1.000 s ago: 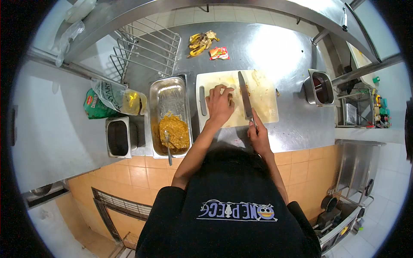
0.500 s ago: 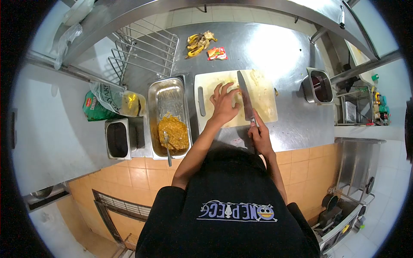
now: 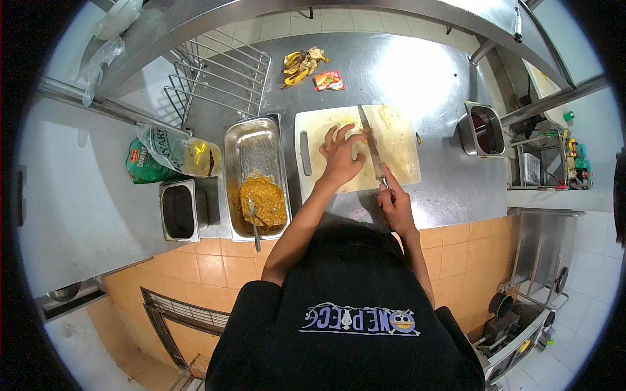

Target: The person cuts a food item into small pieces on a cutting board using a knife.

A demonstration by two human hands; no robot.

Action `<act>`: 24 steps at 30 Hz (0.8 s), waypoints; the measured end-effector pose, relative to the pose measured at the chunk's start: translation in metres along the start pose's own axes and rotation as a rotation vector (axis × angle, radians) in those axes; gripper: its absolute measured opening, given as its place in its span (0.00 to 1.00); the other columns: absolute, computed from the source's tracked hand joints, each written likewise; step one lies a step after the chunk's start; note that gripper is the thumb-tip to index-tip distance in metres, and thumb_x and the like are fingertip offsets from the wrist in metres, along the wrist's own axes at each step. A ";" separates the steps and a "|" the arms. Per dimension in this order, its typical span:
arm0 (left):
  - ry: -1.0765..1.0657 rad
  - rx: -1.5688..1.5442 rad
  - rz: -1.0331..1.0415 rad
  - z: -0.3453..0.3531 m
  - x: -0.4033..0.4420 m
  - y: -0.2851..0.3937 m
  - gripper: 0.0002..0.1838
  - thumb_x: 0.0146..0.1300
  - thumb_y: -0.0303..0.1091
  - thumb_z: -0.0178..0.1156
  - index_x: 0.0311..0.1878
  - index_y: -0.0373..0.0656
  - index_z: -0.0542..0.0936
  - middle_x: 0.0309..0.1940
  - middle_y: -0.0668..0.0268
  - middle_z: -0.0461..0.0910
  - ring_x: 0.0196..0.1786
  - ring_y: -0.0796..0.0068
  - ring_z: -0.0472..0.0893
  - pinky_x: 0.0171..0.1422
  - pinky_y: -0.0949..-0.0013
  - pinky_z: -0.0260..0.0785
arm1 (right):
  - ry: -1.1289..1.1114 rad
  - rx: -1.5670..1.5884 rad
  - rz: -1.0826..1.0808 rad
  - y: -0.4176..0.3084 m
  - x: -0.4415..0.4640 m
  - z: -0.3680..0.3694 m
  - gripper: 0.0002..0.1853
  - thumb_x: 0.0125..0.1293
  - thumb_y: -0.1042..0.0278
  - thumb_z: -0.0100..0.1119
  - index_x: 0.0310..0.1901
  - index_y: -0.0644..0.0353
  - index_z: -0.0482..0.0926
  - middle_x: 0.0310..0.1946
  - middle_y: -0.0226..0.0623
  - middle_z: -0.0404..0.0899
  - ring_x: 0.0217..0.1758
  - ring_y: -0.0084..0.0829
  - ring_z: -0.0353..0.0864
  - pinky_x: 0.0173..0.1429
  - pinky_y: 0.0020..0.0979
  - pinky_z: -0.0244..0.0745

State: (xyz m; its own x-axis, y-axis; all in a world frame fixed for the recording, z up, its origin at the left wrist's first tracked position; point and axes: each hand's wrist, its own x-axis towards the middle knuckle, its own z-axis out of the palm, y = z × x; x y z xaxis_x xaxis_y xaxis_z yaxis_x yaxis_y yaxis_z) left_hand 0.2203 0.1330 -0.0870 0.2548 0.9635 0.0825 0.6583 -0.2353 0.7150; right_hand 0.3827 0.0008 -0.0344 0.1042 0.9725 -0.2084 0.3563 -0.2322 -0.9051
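Working at stainless-steel counter (image 3: 456,186), over white cutting board (image 3: 403,166). Gripping kitchen knife (image 3: 372,140) by its near end in right hand (image 3: 396,210), fingers closed around handle; running long axis near-to-far, tip slightly left. Holding left hand (image 3: 342,161) just left of blade, fingers spread and bent, thumb and forefinger nearest. Pinching anything there: can't tell.

It's one head-worn cam, looking forward and steeply down at the steel bench (image 3: 372,85) from fairly close up, super wide (fisheye-ish, dark rounded corners and all), with the wearer's own black shirt (image 3: 345,277) filling the bottom middle.
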 end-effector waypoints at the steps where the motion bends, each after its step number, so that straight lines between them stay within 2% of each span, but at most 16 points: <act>1: -0.034 0.029 -0.006 -0.002 -0.001 0.002 0.29 0.52 0.32 0.70 0.62 0.57 0.85 0.78 0.65 0.66 0.84 0.46 0.49 0.76 0.38 0.45 | 0.028 -0.133 -0.027 0.000 0.000 -0.001 0.27 0.84 0.64 0.52 0.82 0.43 0.68 0.24 0.41 0.77 0.27 0.31 0.76 0.39 0.31 0.75; 2: -0.034 0.029 -0.005 -0.004 -0.002 0.004 0.29 0.52 0.32 0.70 0.62 0.57 0.85 0.78 0.65 0.66 0.84 0.46 0.49 0.76 0.38 0.45 | 0.029 -0.133 -0.027 0.000 0.000 -0.001 0.27 0.84 0.64 0.52 0.82 0.43 0.68 0.24 0.41 0.77 0.27 0.31 0.76 0.39 0.31 0.75; 4: -0.008 0.119 -0.040 -0.008 -0.002 0.006 0.33 0.52 0.30 0.69 0.66 0.56 0.82 0.78 0.64 0.64 0.85 0.46 0.48 0.76 0.37 0.45 | 0.108 -0.444 -0.112 -0.008 -0.002 -0.002 0.26 0.80 0.62 0.57 0.78 0.40 0.73 0.29 0.48 0.83 0.28 0.43 0.83 0.39 0.38 0.79; 5: -0.010 0.121 -0.037 -0.009 -0.003 0.007 0.33 0.52 0.30 0.69 0.66 0.56 0.82 0.78 0.64 0.64 0.85 0.46 0.48 0.76 0.37 0.45 | 0.110 -0.441 -0.111 -0.005 -0.001 -0.002 0.26 0.80 0.62 0.57 0.78 0.40 0.73 0.29 0.48 0.83 0.28 0.43 0.83 0.39 0.38 0.79; 7: 0.118 0.123 0.021 -0.011 -0.004 0.009 0.36 0.52 0.28 0.68 0.69 0.54 0.79 0.79 0.59 0.61 0.85 0.43 0.47 0.76 0.35 0.45 | 0.226 -0.534 -0.316 0.002 0.000 -0.001 0.26 0.77 0.62 0.62 0.75 0.40 0.77 0.32 0.46 0.87 0.29 0.48 0.86 0.37 0.43 0.80; 14: 0.110 0.251 0.122 -0.019 -0.016 0.012 0.41 0.51 0.25 0.68 0.74 0.53 0.75 0.80 0.54 0.56 0.84 0.39 0.46 0.76 0.33 0.45 | 0.301 -0.604 -0.327 -0.001 0.000 -0.005 0.26 0.73 0.63 0.66 0.72 0.41 0.80 0.34 0.45 0.89 0.31 0.47 0.89 0.36 0.44 0.82; 17: 0.094 0.229 0.150 -0.026 -0.017 0.020 0.41 0.53 0.21 0.66 0.74 0.56 0.77 0.81 0.55 0.56 0.85 0.39 0.46 0.76 0.33 0.45 | 0.311 -0.630 -0.328 0.001 -0.001 -0.005 0.27 0.72 0.63 0.67 0.72 0.42 0.80 0.36 0.46 0.90 0.33 0.48 0.89 0.36 0.44 0.82; 19: 0.042 0.284 0.293 -0.027 -0.019 0.023 0.43 0.53 0.18 0.63 0.73 0.66 0.79 0.83 0.56 0.55 0.85 0.40 0.48 0.76 0.33 0.46 | 0.297 -0.641 -0.317 0.000 -0.003 -0.005 0.28 0.71 0.63 0.68 0.72 0.44 0.80 0.38 0.47 0.90 0.34 0.48 0.90 0.36 0.44 0.82; 22: 0.023 0.309 0.331 -0.022 -0.022 0.024 0.43 0.55 0.14 0.61 0.71 0.70 0.82 0.85 0.59 0.54 0.86 0.42 0.47 0.77 0.33 0.46 | 0.280 -0.654 -0.304 -0.001 -0.005 -0.005 0.28 0.71 0.63 0.68 0.73 0.45 0.79 0.38 0.46 0.90 0.34 0.48 0.90 0.37 0.44 0.83; 24: 0.016 0.325 0.336 -0.020 -0.022 0.024 0.41 0.56 0.14 0.61 0.70 0.69 0.83 0.85 0.60 0.54 0.86 0.42 0.47 0.77 0.31 0.46 | 0.283 -0.652 -0.311 0.001 -0.006 -0.004 0.29 0.71 0.63 0.68 0.73 0.45 0.78 0.38 0.46 0.90 0.34 0.48 0.90 0.37 0.44 0.83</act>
State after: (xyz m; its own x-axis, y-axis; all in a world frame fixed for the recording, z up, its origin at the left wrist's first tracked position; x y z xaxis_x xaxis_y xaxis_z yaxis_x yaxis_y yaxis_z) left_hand 0.2160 0.1088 -0.0579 0.4830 0.8280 0.2848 0.7292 -0.5604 0.3927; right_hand 0.3863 -0.0058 -0.0322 0.1117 0.9731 0.2013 0.8735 0.0005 -0.4869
